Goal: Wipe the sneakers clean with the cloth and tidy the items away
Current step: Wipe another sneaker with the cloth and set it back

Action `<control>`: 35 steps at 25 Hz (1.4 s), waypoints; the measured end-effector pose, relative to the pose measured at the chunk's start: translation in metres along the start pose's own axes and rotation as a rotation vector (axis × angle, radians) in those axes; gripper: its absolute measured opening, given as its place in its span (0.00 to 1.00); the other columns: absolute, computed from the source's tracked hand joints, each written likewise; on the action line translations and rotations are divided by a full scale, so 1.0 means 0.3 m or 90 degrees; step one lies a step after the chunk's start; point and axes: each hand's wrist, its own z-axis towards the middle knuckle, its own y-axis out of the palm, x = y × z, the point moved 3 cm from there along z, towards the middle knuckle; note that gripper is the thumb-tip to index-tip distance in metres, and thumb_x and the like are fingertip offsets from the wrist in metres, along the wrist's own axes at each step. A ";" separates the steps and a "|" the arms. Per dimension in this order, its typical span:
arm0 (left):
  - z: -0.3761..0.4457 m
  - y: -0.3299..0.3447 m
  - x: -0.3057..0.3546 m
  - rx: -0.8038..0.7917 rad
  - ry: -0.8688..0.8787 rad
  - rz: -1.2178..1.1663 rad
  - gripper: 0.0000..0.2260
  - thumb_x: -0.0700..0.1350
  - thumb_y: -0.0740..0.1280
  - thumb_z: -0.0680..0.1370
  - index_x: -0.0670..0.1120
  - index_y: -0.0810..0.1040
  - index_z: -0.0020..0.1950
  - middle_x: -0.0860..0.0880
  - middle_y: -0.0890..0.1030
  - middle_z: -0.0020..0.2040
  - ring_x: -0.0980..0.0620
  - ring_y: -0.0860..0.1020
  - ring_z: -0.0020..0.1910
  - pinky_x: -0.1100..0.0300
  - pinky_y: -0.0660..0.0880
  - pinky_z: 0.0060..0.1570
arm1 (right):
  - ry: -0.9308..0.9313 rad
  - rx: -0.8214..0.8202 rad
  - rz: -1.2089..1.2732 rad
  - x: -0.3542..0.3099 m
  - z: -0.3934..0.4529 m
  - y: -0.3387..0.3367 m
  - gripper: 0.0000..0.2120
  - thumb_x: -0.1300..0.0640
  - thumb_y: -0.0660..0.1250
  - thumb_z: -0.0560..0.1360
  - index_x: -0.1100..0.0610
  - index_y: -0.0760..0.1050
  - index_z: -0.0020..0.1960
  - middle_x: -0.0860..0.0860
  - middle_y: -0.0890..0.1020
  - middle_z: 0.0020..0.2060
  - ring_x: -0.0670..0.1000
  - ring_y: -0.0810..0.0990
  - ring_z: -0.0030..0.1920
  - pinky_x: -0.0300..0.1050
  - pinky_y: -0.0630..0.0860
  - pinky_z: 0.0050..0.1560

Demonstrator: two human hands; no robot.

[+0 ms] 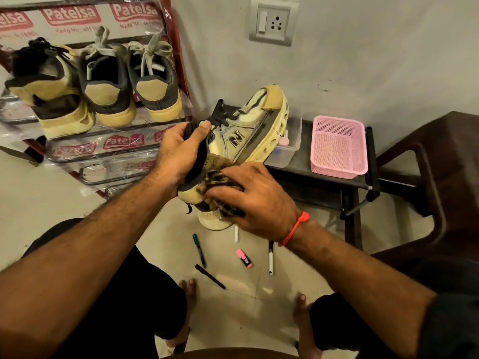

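Observation:
A cream and grey sneaker (pixel 248 130) with black laces is held up in front of me, toe pointing away and up. My left hand (pixel 181 151) grips its collar, thumb on the tongue. My right hand (pixel 256 195) presses a brown patterned cloth (pixel 220 174) against the sneaker's heel side, fingers curled over the cloth. Three more sneakers (pixel 103 84) stand heel-out on the upper shelf of the rack (pixel 166 63) at the left.
A pink mesh basket (pixel 337 149) and a clear plastic box (pixel 290 149) sit on a low black stand (pixel 347 187) by the wall. A dark plastic chair (pixel 435 177) stands at the right. Several pens and a pink highlighter (pixel 244 258) lie on the floor between my feet.

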 end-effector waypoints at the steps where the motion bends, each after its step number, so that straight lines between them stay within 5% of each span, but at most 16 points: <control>1: -0.009 0.007 -0.001 -0.026 0.014 0.029 0.13 0.59 0.71 0.77 0.50 0.83 0.46 0.49 0.83 0.41 0.49 0.80 0.43 0.44 0.78 0.54 | 0.031 0.024 -0.009 0.045 0.008 -0.021 0.17 0.50 0.69 0.73 0.58 0.81 0.58 0.61 0.80 0.57 0.59 0.77 0.57 0.56 0.71 0.59; 4: -0.053 0.047 0.003 -0.073 0.038 0.040 0.09 0.55 0.68 0.80 0.51 0.81 0.46 0.54 0.81 0.40 0.54 0.78 0.43 0.53 0.76 0.46 | 0.271 0.123 -0.019 0.266 0.013 -0.110 0.16 0.54 0.70 0.71 0.56 0.80 0.58 0.58 0.78 0.56 0.59 0.77 0.58 0.62 0.75 0.57; 7: -0.053 0.053 0.019 0.013 0.019 0.021 0.07 0.55 0.67 0.81 0.53 0.80 0.51 0.56 0.83 0.46 0.56 0.80 0.50 0.57 0.77 0.49 | 0.390 0.169 0.062 0.274 -0.006 -0.112 0.13 0.56 0.71 0.72 0.55 0.80 0.56 0.54 0.78 0.53 0.55 0.78 0.55 0.59 0.78 0.54; 13: -0.025 0.004 0.015 0.119 0.015 0.068 0.09 0.56 0.65 0.82 0.52 0.78 0.54 0.52 0.83 0.49 0.50 0.80 0.55 0.56 0.75 0.54 | 0.025 -0.043 0.093 -0.053 -0.001 -0.007 0.17 0.49 0.68 0.72 0.56 0.80 0.58 0.57 0.79 0.56 0.55 0.75 0.58 0.50 0.72 0.59; 18: -0.065 0.057 0.016 0.065 0.050 0.072 0.10 0.54 0.65 0.83 0.48 0.79 0.53 0.45 0.83 0.50 0.52 0.79 0.47 0.53 0.77 0.48 | 0.340 0.094 0.126 0.176 0.046 -0.099 0.12 0.55 0.73 0.73 0.56 0.80 0.55 0.53 0.78 0.53 0.49 0.76 0.54 0.53 0.79 0.57; 20: -0.048 0.055 0.014 0.087 0.062 0.095 0.12 0.54 0.65 0.83 0.45 0.79 0.51 0.41 0.84 0.50 0.47 0.80 0.47 0.48 0.78 0.51 | 0.267 0.053 0.160 0.073 0.042 -0.066 0.12 0.54 0.74 0.72 0.56 0.81 0.55 0.53 0.78 0.52 0.50 0.77 0.52 0.49 0.78 0.56; 23: -0.016 0.031 -0.009 0.116 0.018 0.114 0.10 0.55 0.65 0.82 0.51 0.77 0.45 0.47 0.83 0.47 0.45 0.82 0.50 0.45 0.79 0.55 | 0.125 -0.022 0.146 -0.066 0.020 -0.032 0.15 0.53 0.75 0.71 0.56 0.80 0.56 0.55 0.78 0.51 0.51 0.76 0.52 0.47 0.76 0.53; 28: 0.006 0.011 -0.025 0.138 -0.108 0.074 0.15 0.54 0.64 0.83 0.45 0.78 0.62 0.49 0.78 0.51 0.48 0.76 0.54 0.56 0.73 0.54 | 0.043 -0.025 0.168 -0.057 0.033 -0.055 0.15 0.55 0.76 0.70 0.57 0.81 0.55 0.56 0.79 0.51 0.53 0.77 0.52 0.49 0.77 0.53; 30: 0.012 0.016 -0.023 0.136 -0.128 0.052 0.13 0.54 0.63 0.83 0.46 0.77 0.61 0.49 0.77 0.51 0.48 0.75 0.54 0.57 0.72 0.53 | -0.029 -0.051 0.119 -0.091 0.024 -0.031 0.15 0.55 0.77 0.69 0.58 0.81 0.54 0.58 0.80 0.51 0.55 0.77 0.51 0.49 0.75 0.51; 35: 0.018 0.007 -0.037 0.148 -0.121 -0.006 0.08 0.54 0.64 0.82 0.51 0.76 0.51 0.48 0.81 0.51 0.45 0.80 0.55 0.47 0.79 0.60 | 0.114 0.027 0.169 -0.011 0.028 -0.047 0.13 0.56 0.75 0.72 0.58 0.80 0.55 0.56 0.79 0.52 0.54 0.78 0.52 0.51 0.80 0.50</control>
